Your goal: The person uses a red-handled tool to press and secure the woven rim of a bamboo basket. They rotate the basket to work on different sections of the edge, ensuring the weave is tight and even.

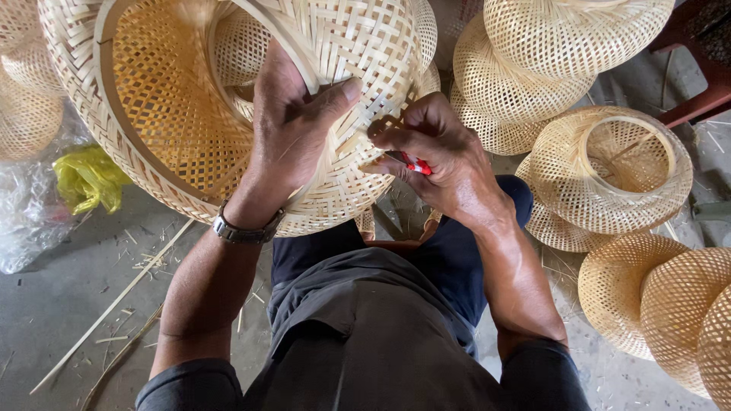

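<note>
Big woven bamboo shade (228, 114) held up over the person's lap, opening turned toward the camera and left, inner hoop visible. Left hand (293, 129) closed on the shade: fingers go over the rim into the weave, thumb pressed flat on the outer wall. Wristwatch (245, 230) on that wrist, just below the shade's lower edge. Right hand (442, 164) just right of the shade, touching its outer wall at the lower right, fingers curled tight around a small red tool (416, 165); only a bit of red and white shows between the fingers, kind of tool can't be told. Tool tip sits against the shade wall, just right of the left thumb. So the shade lies mostly left of and above both hands, left hand wrapped onto it, right hand at its edge.

Right of the shade: stack of finished shades (533, 76), one lying with ring up (609, 171), more further down right (655, 304). Left of the shade, below it: yellow plastic bag (87, 179) next to clear plastic (30, 213). Bamboo strips (114, 304) on the concrete floor (68, 289) under the shade's left side.
</note>
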